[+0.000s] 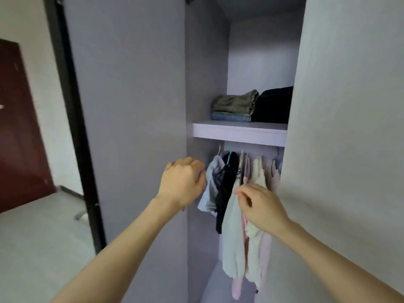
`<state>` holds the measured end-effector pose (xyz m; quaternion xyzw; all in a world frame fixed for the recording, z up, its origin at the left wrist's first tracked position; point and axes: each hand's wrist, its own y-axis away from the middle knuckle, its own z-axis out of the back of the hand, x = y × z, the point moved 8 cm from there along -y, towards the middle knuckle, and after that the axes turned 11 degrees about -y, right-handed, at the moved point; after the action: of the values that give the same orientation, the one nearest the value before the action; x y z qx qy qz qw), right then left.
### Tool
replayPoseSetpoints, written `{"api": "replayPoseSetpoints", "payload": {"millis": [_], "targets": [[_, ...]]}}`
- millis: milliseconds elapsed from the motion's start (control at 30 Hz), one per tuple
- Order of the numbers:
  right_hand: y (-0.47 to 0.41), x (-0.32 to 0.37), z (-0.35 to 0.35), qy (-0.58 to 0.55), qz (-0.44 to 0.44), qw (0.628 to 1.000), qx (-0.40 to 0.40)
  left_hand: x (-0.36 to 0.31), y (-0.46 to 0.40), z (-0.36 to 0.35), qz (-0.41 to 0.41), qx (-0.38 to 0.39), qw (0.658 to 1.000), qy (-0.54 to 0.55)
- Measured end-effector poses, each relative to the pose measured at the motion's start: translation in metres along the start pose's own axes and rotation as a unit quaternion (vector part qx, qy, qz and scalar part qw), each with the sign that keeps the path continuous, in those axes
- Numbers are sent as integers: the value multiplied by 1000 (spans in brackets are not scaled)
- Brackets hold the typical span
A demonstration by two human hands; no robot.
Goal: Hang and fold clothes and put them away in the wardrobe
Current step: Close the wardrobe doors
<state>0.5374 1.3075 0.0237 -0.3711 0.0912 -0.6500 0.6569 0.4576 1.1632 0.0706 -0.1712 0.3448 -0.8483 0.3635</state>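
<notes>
So the wardrobe (240,132) is open, with the hanging clothes (236,204) already on the rail under the shelf and the folded stack (234,106) up top. Left hand (182,182) is curled at the left door's edge; can't tell if it's actually gripping it, too blurry. Right hand (260,206) pinches the white top (234,237). I'd space the hangers evenly and tuck loose sleeves in before swinging the doors shut, so nothing gets caught.
</notes>
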Motion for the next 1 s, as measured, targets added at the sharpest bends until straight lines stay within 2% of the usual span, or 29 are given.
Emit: {"api": "replayPoseSetpoints", "payload": {"millis": [133,233,300,367,467,500,567,700,767,867,1000], "targets": [[-3,69,-54,-117,64,991,24,76,64,53,112,-70,991,-36],[-9,118,-98,-170,89,979,62,135,104,93,198,-125,969,-79],[-15,142,-121,-195,96,973,83,170,118,100,261,-111,955,-79],[-21,164,-143,-195,102,967,131,203,124,86,324,-44,945,4],[-28,186,-165,-192,111,957,186,222,120,52,359,41,905,224],[-31,190,-170,-194,112,955,193,221,116,44,358,40,887,289],[-35,190,-176,-208,115,953,187,217,111,39,357,10,866,350],[-34,176,-158,-273,150,947,79,219,121,40,361,-48,847,388],[-26,169,-140,-300,189,935,21,211,124,45,318,-57,861,392],[-10,163,-116,-288,242,926,-25,177,115,53,236,-47,896,373],[8,146,-89,-243,247,935,-73,108,92,50,115,-12,923,367]]}}
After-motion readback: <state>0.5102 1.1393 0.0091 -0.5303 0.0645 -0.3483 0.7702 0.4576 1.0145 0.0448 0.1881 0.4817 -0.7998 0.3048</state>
